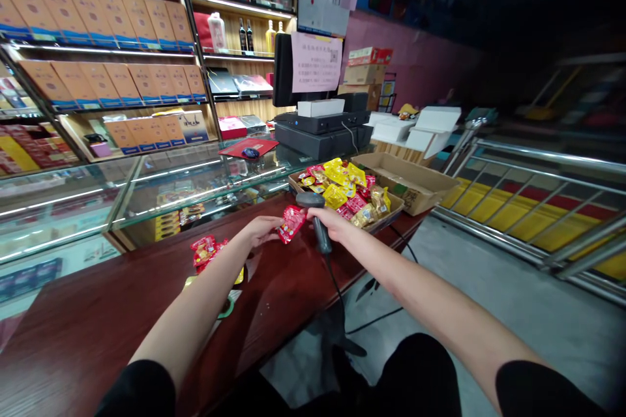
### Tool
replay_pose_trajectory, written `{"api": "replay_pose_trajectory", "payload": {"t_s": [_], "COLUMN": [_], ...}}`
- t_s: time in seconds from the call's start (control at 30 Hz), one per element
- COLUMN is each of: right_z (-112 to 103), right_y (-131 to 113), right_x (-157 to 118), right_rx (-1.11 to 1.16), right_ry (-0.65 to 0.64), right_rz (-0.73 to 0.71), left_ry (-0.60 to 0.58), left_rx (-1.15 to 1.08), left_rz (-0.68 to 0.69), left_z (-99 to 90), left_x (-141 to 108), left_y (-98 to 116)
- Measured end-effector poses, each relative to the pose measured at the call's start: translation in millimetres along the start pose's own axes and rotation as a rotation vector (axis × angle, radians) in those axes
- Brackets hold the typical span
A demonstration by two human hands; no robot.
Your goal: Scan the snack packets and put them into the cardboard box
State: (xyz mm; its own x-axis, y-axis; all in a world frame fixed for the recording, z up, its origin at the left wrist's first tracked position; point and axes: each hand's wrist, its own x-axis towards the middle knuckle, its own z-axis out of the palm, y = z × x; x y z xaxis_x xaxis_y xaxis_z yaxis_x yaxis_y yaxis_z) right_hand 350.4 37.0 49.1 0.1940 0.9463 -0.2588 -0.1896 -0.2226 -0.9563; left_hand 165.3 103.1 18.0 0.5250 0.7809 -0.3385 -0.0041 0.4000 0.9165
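My left hand (265,230) pinches a small red snack packet (292,224) by its left edge, above the dark red wooden counter (147,300). My right hand (328,221) is wrapped round the handle of a black barcode scanner (320,234). The scanner's head is just above and to the right of the packet, and its cord hangs down over the counter's front edge. Behind the scanner is a shallow cardboard box (394,208) with several yellow, red and gold snack packets (340,177). More red packets (205,251) lie left of my left forearm, partly hidden by it.
A monitor (283,71) with a paper sheet stands behind, over a black cash drawer (317,137). Another open cardboard box (415,176) sits right of the packets. Glass display cases (195,186) adjoin the counter at left. A metal railing (533,202) runs along the right.
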Motion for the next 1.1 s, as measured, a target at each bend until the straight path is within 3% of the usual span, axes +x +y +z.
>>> {"api": "replay_pose_trajectory", "payload": {"t_s": [0.07,0.13,0.23,0.33,0.53,0.7,0.83,1.1], "right_z": [1.4,5.0,11.0,14.7,22.0,33.5,42.5,50.1], "right_y": [-0.8,-0.5,0.2,0.8,16.3,32.7,38.7,53.5], "right_x": [-1.2,-1.7,-0.8,-1.0,-25.4,-62.3,-77.2,-79.6], "right_rx": [0.132,0.207,0.173,0.133,0.033,0.088,0.009,-0.061], "right_ry": [-0.065,-0.109,-0.083,-0.067,0.047,-0.021,0.005,0.047], "right_rz": [0.055,0.067,0.032,0.004,-0.037,0.066,0.042,-0.042], "left_ry": [0.059,0.025,-0.04,-0.014,0.183,0.238,0.226,0.182], "left_rx": [-0.096,-0.141,-0.146,-0.145,-0.242,-0.3,-0.278,-0.2], "left_rz": [0.006,-0.015,-0.072,-0.085,0.026,0.153,0.194,0.242], "left_z": [0.4,1.6,1.7,0.0,7.2,16.8,17.4,22.6], "left_x": [1.6,2.0,1.7,3.6,14.0,22.1,27.7,24.7], "left_y": [0.6,1.3,2.9,3.5,-4.6,-10.5,-4.0,9.4]}}
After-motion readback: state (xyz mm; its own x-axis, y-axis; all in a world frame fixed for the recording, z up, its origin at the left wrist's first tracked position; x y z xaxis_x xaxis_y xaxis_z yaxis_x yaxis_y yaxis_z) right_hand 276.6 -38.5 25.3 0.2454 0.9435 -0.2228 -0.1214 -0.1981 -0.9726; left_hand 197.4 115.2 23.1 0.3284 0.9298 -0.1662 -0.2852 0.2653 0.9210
